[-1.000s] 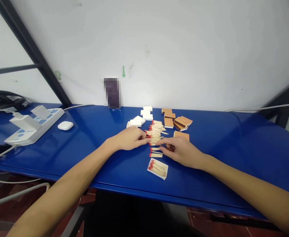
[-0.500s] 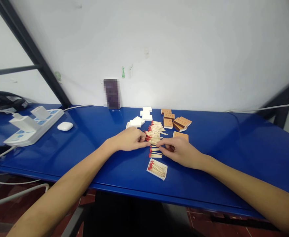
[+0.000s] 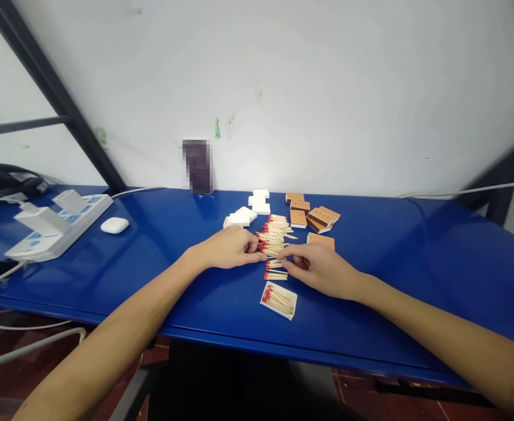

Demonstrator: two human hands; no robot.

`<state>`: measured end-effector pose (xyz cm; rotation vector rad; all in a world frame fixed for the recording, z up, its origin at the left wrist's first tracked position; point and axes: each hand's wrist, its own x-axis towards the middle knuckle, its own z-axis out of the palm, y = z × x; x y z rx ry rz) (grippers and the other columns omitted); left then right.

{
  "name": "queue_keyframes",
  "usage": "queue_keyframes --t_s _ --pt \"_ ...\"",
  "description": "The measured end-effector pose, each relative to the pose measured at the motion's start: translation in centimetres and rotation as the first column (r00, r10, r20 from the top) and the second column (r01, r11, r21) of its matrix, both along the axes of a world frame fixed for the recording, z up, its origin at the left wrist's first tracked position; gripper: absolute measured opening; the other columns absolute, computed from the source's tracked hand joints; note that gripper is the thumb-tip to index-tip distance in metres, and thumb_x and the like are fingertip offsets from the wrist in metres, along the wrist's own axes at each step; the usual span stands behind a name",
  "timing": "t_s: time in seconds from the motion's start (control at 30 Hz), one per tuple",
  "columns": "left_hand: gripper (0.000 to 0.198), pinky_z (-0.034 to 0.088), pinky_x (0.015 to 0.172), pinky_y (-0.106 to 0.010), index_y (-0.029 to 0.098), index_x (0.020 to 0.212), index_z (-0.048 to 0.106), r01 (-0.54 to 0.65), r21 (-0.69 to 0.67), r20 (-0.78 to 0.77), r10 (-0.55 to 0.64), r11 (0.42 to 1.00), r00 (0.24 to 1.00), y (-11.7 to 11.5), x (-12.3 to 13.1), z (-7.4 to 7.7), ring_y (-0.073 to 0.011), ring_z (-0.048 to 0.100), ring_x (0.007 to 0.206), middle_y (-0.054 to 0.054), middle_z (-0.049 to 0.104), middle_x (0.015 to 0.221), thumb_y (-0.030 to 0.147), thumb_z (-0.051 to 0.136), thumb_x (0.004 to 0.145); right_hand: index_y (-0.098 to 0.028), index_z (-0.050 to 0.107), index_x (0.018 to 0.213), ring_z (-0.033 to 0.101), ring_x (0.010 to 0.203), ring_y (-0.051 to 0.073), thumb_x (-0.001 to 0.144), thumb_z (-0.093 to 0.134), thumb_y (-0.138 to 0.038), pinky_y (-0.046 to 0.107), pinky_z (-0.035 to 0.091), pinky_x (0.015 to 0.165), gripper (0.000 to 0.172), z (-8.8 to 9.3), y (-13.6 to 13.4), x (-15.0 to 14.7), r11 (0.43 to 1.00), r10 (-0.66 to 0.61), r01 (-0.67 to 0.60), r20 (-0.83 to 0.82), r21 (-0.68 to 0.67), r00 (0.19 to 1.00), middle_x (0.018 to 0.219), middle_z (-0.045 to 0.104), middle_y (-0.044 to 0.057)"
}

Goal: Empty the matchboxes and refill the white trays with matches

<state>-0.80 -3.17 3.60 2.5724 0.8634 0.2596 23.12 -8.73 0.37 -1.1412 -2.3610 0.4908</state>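
Observation:
A pile of red-headed matches (image 3: 275, 235) lies on the blue desk, heads to the left. My left hand (image 3: 230, 245) rests beside those heads, its thumb stretched out and apart from the curled fingers. From the other side, my right hand (image 3: 320, 266) has thumb and index finger closed on the plain ends of a few matches (image 3: 274, 265). Below these lies a short row of matches (image 3: 276, 276). Nearest me, an open white matchbox tray (image 3: 292, 313) holds several matches and sits slightly turned.
White matchbox trays (image 3: 240, 218) lie behind my left hand, and orange-brown matchbox sleeves (image 3: 298, 218) behind my right. A phone-like dark object (image 3: 199, 166), blurred out, leans on the wall. Leftward are a white earbud case (image 3: 114, 225) and a power strip (image 3: 50, 245) with cables.
Both hands stay almost in place. The few matches by my right fingertips appear slightly closer together. The whole view has shifted a touch.

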Motion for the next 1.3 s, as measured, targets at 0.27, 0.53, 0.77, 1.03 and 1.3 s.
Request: queue_keyframes --t_s 0.27,0.53,0.77,1.03,1.3 --pt "0.043 0.026 0.051 -0.025 0.017 0.057 0.037 -0.009 0.027 -0.029 0.009 1.000 1.000 -0.5 0.2 0.4 -0.0075 0.034 0.046 0.006 0.039 0.048 0.041 0.058 0.086 -0.019 0.072 0.097 0.045 0.050 0.011 0.090 0.054 -0.026 0.024 0.032 0.053 0.020 0.2 -0.1 0.0 1.000 -0.008 0.009 0.021 -0.027 1.000 0.055 0.051 -0.004" --pt "0.036 0.026 0.049 -0.025 0.018 0.058 0.040 0.029 0.005 -0.071 -0.028 1.000 0.997 -0.8 0.0 0.7 -0.0080 0.036 0.047 0.005 0.043 0.050 0.036 0.060 0.082 -0.020 0.072 0.110 0.046 0.049 0.011 0.088 0.060 -0.036 0.024 0.031 0.052 0.029 1.4 -0.6 -0.3 0.995 -0.007 0.017 0.101 -0.093 0.995 0.055 0.050 -0.005" --pt "0.029 0.027 0.049 -0.024 0.018 0.062 0.046 0.034 -0.050 -0.044 -0.036 0.998 0.998 -1.1 0.0 0.9 -0.0078 0.037 0.048 0.005 0.046 0.054 0.034 0.063 0.079 -0.021 0.072 0.112 0.046 0.049 0.010 0.086 0.064 -0.037 0.023 0.031 0.051 0.032 1.5 -0.7 -0.2 0.996 0.008 0.001 0.110 -0.088 0.994 0.055 0.050 -0.005" --pt "0.015 0.030 0.051 -0.022 0.017 0.086 0.063 0.086 -0.060 0.024 -0.085 0.994 0.996 -1.5 0.3 1.1 -0.0074 0.040 0.049 0.006 0.047 0.059 0.029 0.065 0.078 -0.021 0.074 0.102 0.044 0.049 0.010 0.088 0.060 -0.030 0.023 0.031 0.052 0.022 1.1 -0.4 -0.2 0.996 0.011 -0.003 0.095 -0.086 0.995 0.055 0.049 -0.005" --pt "0.033 0.029 0.051 -0.023 0.018 0.101 0.071 0.108 -0.019 0.024 -0.107 0.994 0.994 -1.8 0.6 1.0 -0.0087 0.041 0.049 0.006 0.046 0.056 0.043 0.068 0.081 -0.021 0.074 0.098 0.041 0.047 0.009 0.088 0.059 -0.031 0.023 0.029 0.051 0.020 0.8 -0.2 -0.2 0.996 0.007 -0.002 0.067 -0.086 0.998 0.052 0.046 -0.006"
